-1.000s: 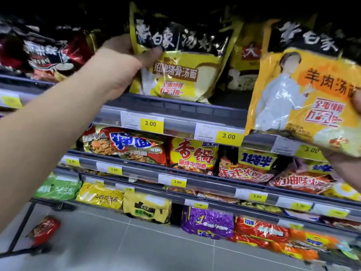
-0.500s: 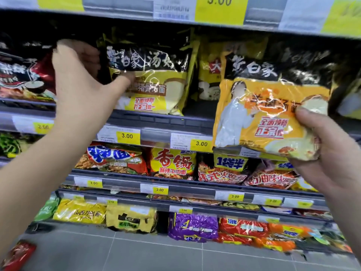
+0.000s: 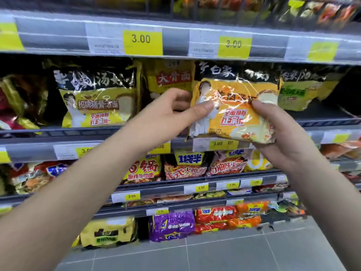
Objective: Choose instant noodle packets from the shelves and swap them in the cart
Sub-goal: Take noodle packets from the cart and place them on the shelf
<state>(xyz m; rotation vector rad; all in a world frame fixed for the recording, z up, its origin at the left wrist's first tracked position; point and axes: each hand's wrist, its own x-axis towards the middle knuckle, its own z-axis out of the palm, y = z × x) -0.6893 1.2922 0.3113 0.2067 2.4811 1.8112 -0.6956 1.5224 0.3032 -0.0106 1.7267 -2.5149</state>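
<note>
- Broadly, the grey metal shelving unit (image 3: 58, 36) fills your view from the top edge almost to the bottom, with several tiers crowded with noodle packets and a price strip along each front edge.
- Across the bottom of the frame lies the grey tiled floor (image 3: 234, 255), widest at lower right.
- Your left hand (image 3: 166, 118) reaches in from lower left to the centre of the frame. It pinches the left edge of the packet, thumb on the front and fingers curled behind.
- Your right hand (image 3: 283, 133) comes in from lower right. It grips the same packet's right side, thumb pressed on the front and fingers wrapped under and behind.
- Between your hands, right of centre, sits the crinkled orange-yellow plastic noodle packet with a black top band (image 3: 234, 118), held upright in front of the second tier, its lower edge overlapping that shelf's price strip.
- At centre left, a yellow noodle packet with a black top band (image 3: 97, 98) stands on the same tier, well apart from your hands.
- Low in the centre, a purple plastic noodle packet (image 3: 172, 225) rests on the bottom tier.
- At upper centre, a yellow price label reading 3.00 (image 3: 142, 42) is fixed to the top strip.
</note>
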